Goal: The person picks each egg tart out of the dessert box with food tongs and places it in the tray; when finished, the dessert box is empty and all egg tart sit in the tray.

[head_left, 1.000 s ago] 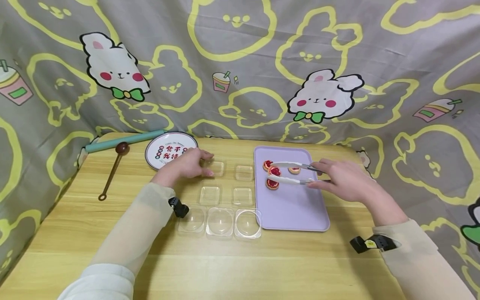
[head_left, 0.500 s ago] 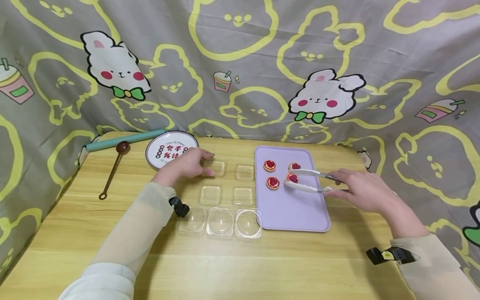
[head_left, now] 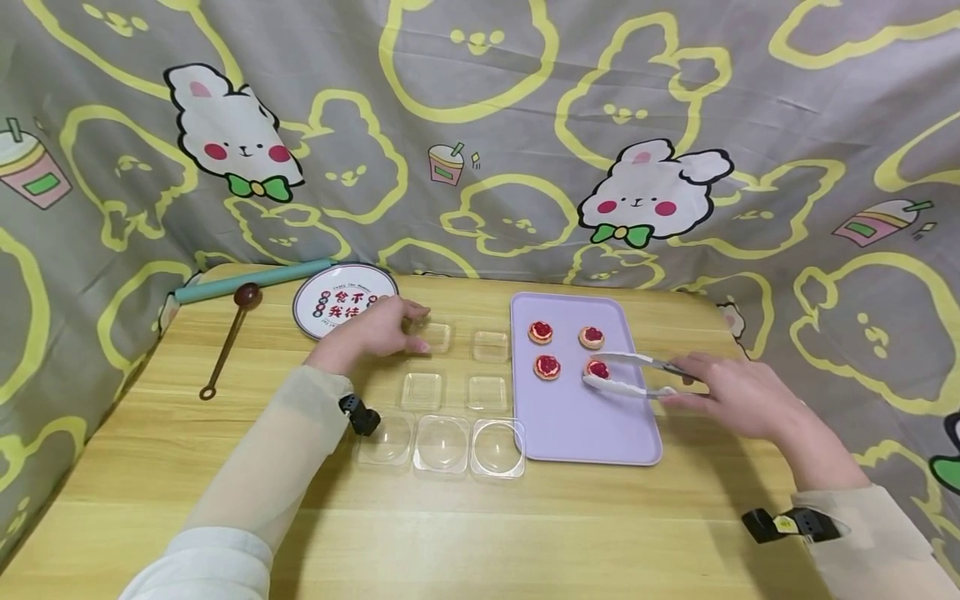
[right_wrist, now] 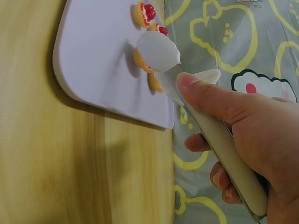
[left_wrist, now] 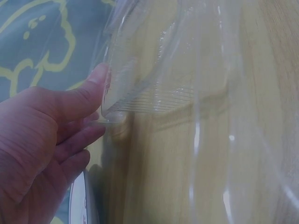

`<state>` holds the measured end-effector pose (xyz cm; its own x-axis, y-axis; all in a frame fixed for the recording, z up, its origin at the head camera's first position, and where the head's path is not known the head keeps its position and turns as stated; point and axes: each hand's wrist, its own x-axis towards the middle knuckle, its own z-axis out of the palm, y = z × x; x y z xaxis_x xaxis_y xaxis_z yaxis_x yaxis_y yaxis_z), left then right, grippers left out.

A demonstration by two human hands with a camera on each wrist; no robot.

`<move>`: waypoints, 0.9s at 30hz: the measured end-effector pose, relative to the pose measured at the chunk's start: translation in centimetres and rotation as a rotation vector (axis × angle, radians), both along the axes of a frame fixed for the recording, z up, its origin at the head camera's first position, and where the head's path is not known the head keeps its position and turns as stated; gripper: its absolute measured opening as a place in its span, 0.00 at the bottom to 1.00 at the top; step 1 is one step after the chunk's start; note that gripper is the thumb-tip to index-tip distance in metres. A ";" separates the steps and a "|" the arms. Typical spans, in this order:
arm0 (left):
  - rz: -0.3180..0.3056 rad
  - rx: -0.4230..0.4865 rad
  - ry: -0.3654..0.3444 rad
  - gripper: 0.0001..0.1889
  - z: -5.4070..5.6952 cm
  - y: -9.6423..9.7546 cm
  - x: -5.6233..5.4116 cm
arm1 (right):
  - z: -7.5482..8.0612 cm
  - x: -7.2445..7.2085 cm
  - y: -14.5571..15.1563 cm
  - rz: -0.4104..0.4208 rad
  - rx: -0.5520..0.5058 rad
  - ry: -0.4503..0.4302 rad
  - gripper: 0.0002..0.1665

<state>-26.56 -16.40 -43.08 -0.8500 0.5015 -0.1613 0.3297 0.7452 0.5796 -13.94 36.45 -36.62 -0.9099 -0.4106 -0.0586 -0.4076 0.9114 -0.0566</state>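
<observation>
My right hand (head_left: 750, 392) holds metal tongs (head_left: 660, 392) with white tips over the lilac tray (head_left: 585, 433). The tongs' tips stand on either side of a small tart (head_left: 597, 369) with red topping, partly covered by them. Three more such tarts lie on the tray: a far-left tart (head_left: 540, 332), a near-left tart (head_left: 547, 367) and a far-right tart (head_left: 591, 337). My left hand (head_left: 378, 325) holds the left edge of a clear plastic box (head_left: 437, 337); in the left wrist view the thumb (left_wrist: 97, 77) lies against its wall.
Left of the tray stand more clear boxes (head_left: 491, 346), with a row of clear lids (head_left: 441, 444) nearer me. A printed plate (head_left: 315, 312), a teal rolling pin (head_left: 225, 286) and a brown spoon (head_left: 228, 346) lie at the left. A patterned curtain (head_left: 480, 125) hangs behind.
The tongs have carried a tart from the left column rightward, then toward me, to below the far-right tart. My left hand stays at the box.
</observation>
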 end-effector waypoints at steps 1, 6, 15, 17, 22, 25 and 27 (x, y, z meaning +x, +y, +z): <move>0.001 0.000 -0.001 0.39 0.0 0.0 0.0 | -0.1 0.1 0.1 -0.002 0.001 -0.002 0.39; 0.005 -0.001 -0.005 0.39 0.2 0.0 -0.1 | -0.4 0.2 0.2 -0.014 0.014 -0.021 0.43; -0.009 -0.006 0.005 0.39 -0.1 0.0 -0.1 | -1.0 0.3 0.5 -0.018 -0.004 -0.029 0.44; -0.006 -0.005 0.004 0.39 -0.1 0.0 0.0 | -1.0 0.3 0.5 -0.021 -0.008 -0.032 0.44; -0.005 -0.006 0.003 0.39 0.0 0.0 0.0 | -1.1 0.4 0.7 -0.039 -0.016 -0.037 0.46; -0.007 -0.007 0.003 0.39 0.0 0.0 0.0 | -1.1 0.5 0.9 -0.047 -0.029 -0.037 0.47; -0.006 -0.008 0.003 0.39 0.0 0.0 0.0 | -1.0 0.5 1.0 -0.047 -0.040 -0.037 0.48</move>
